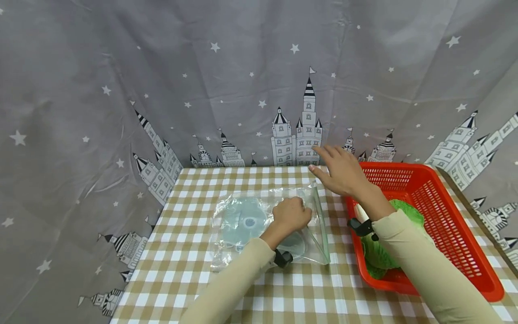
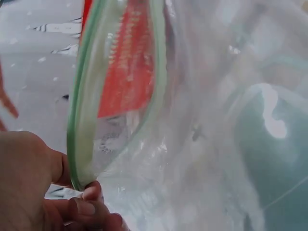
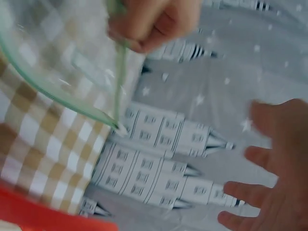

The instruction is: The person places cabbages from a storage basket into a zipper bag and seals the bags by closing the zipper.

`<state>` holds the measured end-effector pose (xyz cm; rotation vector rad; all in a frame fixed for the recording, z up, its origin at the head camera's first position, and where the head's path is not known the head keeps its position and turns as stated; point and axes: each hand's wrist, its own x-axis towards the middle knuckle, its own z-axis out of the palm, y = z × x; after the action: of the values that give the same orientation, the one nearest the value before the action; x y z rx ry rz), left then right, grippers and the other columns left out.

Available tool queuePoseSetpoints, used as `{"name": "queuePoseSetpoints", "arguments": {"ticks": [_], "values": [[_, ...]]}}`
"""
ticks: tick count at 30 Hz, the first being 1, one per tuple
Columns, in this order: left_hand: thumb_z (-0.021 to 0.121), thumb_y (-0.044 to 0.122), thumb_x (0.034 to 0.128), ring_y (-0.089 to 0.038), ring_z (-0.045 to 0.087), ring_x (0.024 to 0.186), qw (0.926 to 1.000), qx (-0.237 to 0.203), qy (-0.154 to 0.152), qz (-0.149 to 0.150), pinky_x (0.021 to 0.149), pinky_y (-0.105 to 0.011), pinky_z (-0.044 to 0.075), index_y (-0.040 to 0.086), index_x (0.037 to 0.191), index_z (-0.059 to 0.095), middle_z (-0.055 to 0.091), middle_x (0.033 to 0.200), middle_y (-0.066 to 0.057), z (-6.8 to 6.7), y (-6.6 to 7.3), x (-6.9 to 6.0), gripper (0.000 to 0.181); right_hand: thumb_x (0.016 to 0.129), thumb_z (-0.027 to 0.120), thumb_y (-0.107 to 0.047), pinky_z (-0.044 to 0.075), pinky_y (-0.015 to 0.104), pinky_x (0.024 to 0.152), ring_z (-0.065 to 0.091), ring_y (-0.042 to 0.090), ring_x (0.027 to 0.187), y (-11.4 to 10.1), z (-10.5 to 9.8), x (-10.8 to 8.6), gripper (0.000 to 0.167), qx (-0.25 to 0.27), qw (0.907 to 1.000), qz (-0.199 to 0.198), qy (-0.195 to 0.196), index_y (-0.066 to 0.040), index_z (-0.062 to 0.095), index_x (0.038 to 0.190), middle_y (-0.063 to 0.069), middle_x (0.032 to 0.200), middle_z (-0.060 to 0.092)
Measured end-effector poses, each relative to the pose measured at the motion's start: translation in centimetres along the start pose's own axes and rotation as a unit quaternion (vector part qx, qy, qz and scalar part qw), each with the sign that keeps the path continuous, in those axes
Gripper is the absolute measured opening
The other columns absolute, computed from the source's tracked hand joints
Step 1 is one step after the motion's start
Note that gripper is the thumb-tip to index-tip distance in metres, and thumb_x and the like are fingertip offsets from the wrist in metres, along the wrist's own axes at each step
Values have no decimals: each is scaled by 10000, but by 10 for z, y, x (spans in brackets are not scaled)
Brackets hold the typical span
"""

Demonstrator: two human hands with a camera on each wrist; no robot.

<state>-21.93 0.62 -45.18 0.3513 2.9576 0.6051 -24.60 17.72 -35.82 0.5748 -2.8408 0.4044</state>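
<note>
A clear zip bag with a pale green zip edge and a printed green design lies on the checked cloth, its mouth facing right and spread apart. My left hand pinches the bag's zip rim between thumb and fingers, which the left wrist view shows close up at the green strip. Beyond the bag's right end my right hand hovers, fingers spread and holding nothing. In the right wrist view the right hand is apart from the bag's rim.
To the right stands a red plastic basket with perforated sides. Green leafy vegetables lie in it, partly behind my right forearm. A grey curtain printed with castles and stars hangs behind the checked tablecloth.
</note>
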Motion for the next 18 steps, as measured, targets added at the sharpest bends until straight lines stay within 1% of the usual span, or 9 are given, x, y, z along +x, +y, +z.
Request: {"name": "queuePoseSetpoints", "arguments": {"ticks": [3,7,11,13,15,16,17,18], "values": [[506,301,873,-161,447,470,9995,-274,148,3,424,-358,369,179,588,475,489,542,9,-12,-11,-2,312,943,607,-417,238,676,1039,337,487,1335,-12,2,-9,585,-168,9997,-124,-119,-111,496,1429,230,1453,430],[484,266,875,-146,386,458,9977,-571,344,81,413,-329,325,185,605,447,428,526,28,-25,-18,-7,284,874,708,-393,235,681,1038,375,474,1317,-32,8,-23,532,-503,9975,-279,-418,-106,615,1312,208,1389,510],[478,257,868,-154,426,474,9958,-765,476,142,421,-330,336,185,616,466,456,543,28,-35,-20,-13,262,821,759,-394,300,645,1018,469,456,1233,-53,23,-40,478,-814,9930,-449,-732,-85,684,1177,184,1238,605],[475,255,866,-160,446,480,9953,-803,512,194,427,-337,348,186,619,477,472,547,29,-37,-20,-16,257,805,770,-379,327,624,1013,493,441,1212,-65,33,-49,466,-964,9904,-523,-847,-64,691,1139,177,1189,618],[477,254,869,-158,464,482,9947,-832,522,302,429,-339,358,186,618,488,483,546,33,-40,-19,-19,260,821,751,-322,336,596,1027,479,428,1239,-75,44,-59,470,-1170,9855,-702,-1005,-21,668,1171,189,1219,599],[477,254,871,-155,460,476,9945,-845,496,381,427,-333,356,187,616,486,478,540,36,-41,-19,-21,264,827,739,-280,332,579,1041,469,416,1263,-80,50,-64,476,-1315,9815,-815,-1124,0,653,1201,195,1255,589],[476,250,875,-152,454,465,9940,-864,463,475,421,-323,349,185,610,482,469,530,38,-42,-18,-23,272,849,719,-306,322,566,1056,454,398,1289,-84,56,-69,502,-1481,9774,-911,-1203,16,639,1227,197,1300,569],[478,244,875,-147,444,453,9933,-900,440,583,415,-312,340,185,600,476,456,516,41,-43,-18,-24,281,862,697,-276,310,551,1071,431,380,1317,-88,61,-74,499,-1659,9723,-1004,-1305,31,621,1248,189,1349,539]]}}
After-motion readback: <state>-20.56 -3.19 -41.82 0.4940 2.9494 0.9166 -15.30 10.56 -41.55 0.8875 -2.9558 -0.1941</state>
